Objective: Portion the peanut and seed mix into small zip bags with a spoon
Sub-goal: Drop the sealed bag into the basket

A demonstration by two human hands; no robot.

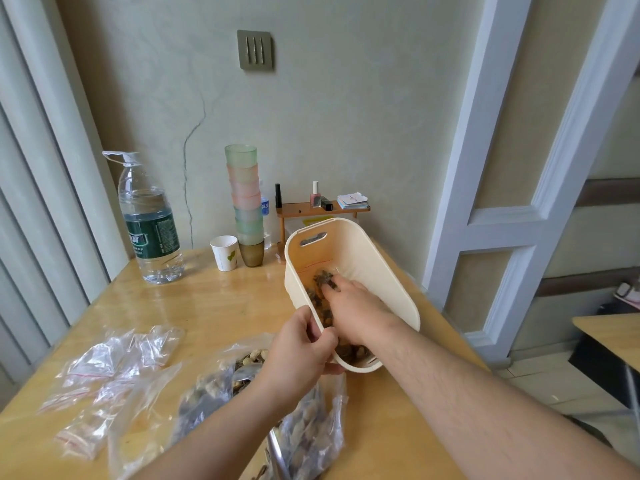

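A cream tub [363, 258] is held tilted above the bench [207, 299], its near rim gripped by the left hand [298, 351]. The right hand [349, 306] is sunk among the dark mix [320, 280] inside the tub; whether its fingers are curled cannot be told. A large bag of peanut and seed mix [214, 386] lies beneath the left wrist, with what seems a spoon handle [277, 452] beside it. Empty zip bags [114, 362] lie left.
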